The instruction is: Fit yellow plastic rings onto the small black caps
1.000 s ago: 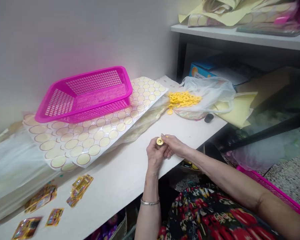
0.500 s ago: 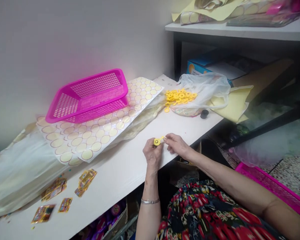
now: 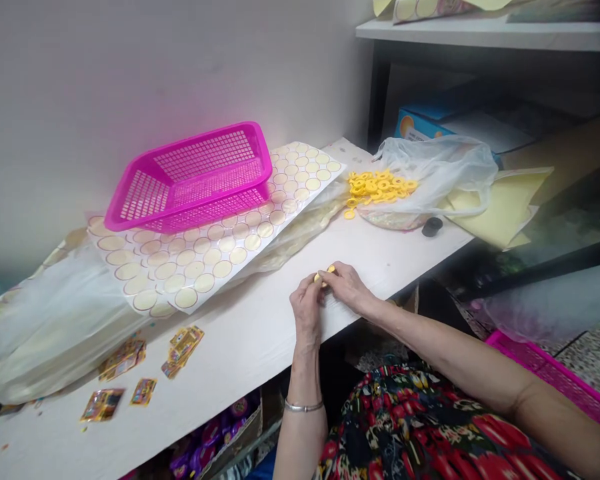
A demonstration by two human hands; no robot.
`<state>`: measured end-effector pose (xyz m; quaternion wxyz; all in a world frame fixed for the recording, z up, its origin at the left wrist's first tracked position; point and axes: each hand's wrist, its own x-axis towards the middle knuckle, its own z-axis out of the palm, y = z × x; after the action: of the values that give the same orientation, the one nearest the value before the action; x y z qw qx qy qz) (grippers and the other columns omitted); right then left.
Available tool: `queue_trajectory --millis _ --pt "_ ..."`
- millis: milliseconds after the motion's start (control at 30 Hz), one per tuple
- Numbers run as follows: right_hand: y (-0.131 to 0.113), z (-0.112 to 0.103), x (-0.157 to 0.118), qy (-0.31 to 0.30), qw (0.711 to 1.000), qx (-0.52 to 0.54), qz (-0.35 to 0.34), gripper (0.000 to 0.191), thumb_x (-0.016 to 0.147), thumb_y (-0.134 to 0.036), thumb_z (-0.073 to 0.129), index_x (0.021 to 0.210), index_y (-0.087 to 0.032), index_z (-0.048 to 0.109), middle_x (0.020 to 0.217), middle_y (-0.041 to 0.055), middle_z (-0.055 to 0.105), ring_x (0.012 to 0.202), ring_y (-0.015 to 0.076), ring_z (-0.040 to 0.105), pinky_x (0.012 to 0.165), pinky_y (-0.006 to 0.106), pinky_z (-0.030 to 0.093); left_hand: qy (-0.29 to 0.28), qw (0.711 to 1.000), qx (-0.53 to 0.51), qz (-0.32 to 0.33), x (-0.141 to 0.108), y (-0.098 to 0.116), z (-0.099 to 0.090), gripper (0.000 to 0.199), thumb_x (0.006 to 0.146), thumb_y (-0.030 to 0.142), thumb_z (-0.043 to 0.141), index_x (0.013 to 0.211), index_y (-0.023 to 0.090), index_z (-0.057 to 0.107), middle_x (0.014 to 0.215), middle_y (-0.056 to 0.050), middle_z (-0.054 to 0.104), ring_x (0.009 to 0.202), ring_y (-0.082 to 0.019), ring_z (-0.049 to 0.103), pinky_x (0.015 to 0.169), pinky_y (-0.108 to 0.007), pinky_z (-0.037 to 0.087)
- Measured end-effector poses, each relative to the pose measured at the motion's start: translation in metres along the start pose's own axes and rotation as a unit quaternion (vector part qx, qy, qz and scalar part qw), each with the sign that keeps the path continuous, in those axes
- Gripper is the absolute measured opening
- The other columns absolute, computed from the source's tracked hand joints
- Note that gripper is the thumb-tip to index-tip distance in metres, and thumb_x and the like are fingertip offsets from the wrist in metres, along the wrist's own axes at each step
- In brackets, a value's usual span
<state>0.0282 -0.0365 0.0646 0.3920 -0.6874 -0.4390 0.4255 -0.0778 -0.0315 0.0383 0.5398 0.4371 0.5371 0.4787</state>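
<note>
Over the front edge of the white table, my left hand (image 3: 307,308) pinches a small yellow piece (image 3: 318,277), its fingers partly covering it. Touching the same piece from the right is my right hand (image 3: 349,287), closed, with a bit of yellow (image 3: 331,269) showing at its fingertips. Whether the two yellow bits are one part is hard to tell. Farther back lies a pile of yellow ring-shaped pieces (image 3: 380,187), in front of a clear plastic bag (image 3: 435,170). A black cylindrical piece (image 3: 432,227) sits to the right of the pile.
A pink basket (image 3: 190,177) rests on sheets of round stickers (image 3: 210,257) along the wall. Small printed packets (image 3: 183,347) lie at the left of the white table (image 3: 250,327). A shelf (image 3: 480,35) stands at the right, above a blue box (image 3: 420,127).
The view has shifted, so the scene sits farther right. My fingers have closed over the yellow piece, whose round face with a dark centre showed before.
</note>
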Motion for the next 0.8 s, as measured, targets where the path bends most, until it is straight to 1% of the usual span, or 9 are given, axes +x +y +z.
queue_trajectory --millis 67,167,300,433,500,567,667,733,800 --pt "0.0 0.002 0.002 0.002 1.0 -0.008 0.002 0.025 0.076 -0.039 0.051 0.065 -0.016 0.05 0.061 -0.0011 0.051 0.058 0.0105 0.043 0.053 0.023 0.031 0.007 0.999 -0.026 -0.019 0.002 0.001 0.002 0.03 0.071 0.041 0.059 0.068 0.012 0.062 0.046 0.005 0.044 0.042 -0.005 0.037 0.042 -0.019 0.028" --pt "0.001 0.005 0.005 0.014 1.0 -0.016 0.0 0.028 0.075 -0.041 0.051 0.062 -0.017 0.048 0.058 -0.002 0.048 0.057 0.0106 0.041 0.053 0.023 0.03 0.009 1.0 -0.012 -0.018 0.003 0.001 0.004 0.032 0.072 0.044 0.058 0.068 0.012 0.061 0.044 0.006 0.041 0.04 -0.004 0.034 0.04 -0.018 0.025" --pt "0.004 0.009 0.005 0.02 1.0 0.0 0.007 0.03 0.074 -0.044 0.052 0.06 -0.018 0.046 0.054 -0.0032 0.044 0.054 0.0101 0.038 0.051 0.023 0.03 0.007 0.999 0.038 0.003 0.003 -0.001 0.004 0.035 0.075 0.046 0.054 0.072 0.012 0.063 0.045 0.005 0.044 0.042 -0.005 0.037 0.043 -0.019 0.03" --pt "0.008 0.011 0.007 0.008 0.995 0.096 0.027 0.028 0.071 -0.045 0.056 0.066 -0.019 0.048 0.05 -0.0047 0.044 0.047 0.009 0.037 0.045 0.022 0.028 0.018 0.998 0.052 0.004 0.005 -0.004 0.004 0.036 0.075 0.045 0.052 0.076 0.012 0.064 0.047 0.004 0.047 0.044 -0.006 0.041 0.045 -0.02 0.034" --pt "0.008 0.011 0.011 -0.001 0.986 0.16 0.043 0.027 0.068 -0.044 0.059 0.069 -0.019 0.049 0.048 -0.0058 0.043 0.042 0.0079 0.036 0.041 0.021 0.026 0.025 0.999 0.047 -0.001 0.008 -0.005 0.006 0.035 0.075 0.044 0.053 0.075 0.011 0.064 0.047 0.004 0.049 0.044 -0.007 0.042 0.045 -0.02 0.034" --pt "0.007 0.01 0.016 -0.014 0.975 0.211 0.072 0.027 0.064 -0.041 0.063 0.071 -0.019 0.048 0.046 -0.0071 0.043 0.037 0.0064 0.033 0.037 0.02 0.022 0.028 0.998 0.051 -0.005 0.011 -0.005 0.007 0.034 0.074 0.044 0.054 0.073 0.012 0.064 0.047 0.003 0.049 0.044 -0.007 0.043 0.046 -0.02 0.035" --pt "0.004 0.01 0.019 -0.03 0.963 0.245 0.111 0.026 0.062 -0.036 0.065 0.07 -0.019 0.046 0.04 -0.009 0.04 0.032 0.0048 0.029 0.033 0.019 0.016 0.025 0.998 0.065 -0.006 0.012 -0.003 0.008 0.032 0.074 0.044 0.055 0.068 0.013 0.064 0.046 0.003 0.049 0.045 -0.007 0.043 0.045 -0.02 0.034" --pt "0.004 0.01 0.017 -0.04 0.963 0.247 0.102 0.025 0.063 -0.036 0.064 0.068 -0.019 0.046 0.038 -0.0097 0.037 0.031 0.0047 0.029 0.033 0.018 0.017 0.026 0.998 0.063 -0.007 0.009 -0.002 0.006 0.034 0.075 0.045 0.054 0.069 0.013 0.063 0.046 0.003 0.048 0.044 -0.007 0.042 0.044 -0.02 0.034" --pt "0.006 0.011 0.015 -0.05 0.965 0.247 0.073 0.026 0.065 -0.039 0.063 0.066 -0.019 0.046 0.037 -0.0097 0.037 0.031 0.0048 0.03 0.033 0.019 0.019 0.012 0.999 0.045 -0.011 0.005 -0.001 0.002 0.036 0.076 0.046 0.052 0.074 0.012 0.064 0.047 0.004 0.046 0.043 -0.006 0.04 0.043 -0.019 0.033"
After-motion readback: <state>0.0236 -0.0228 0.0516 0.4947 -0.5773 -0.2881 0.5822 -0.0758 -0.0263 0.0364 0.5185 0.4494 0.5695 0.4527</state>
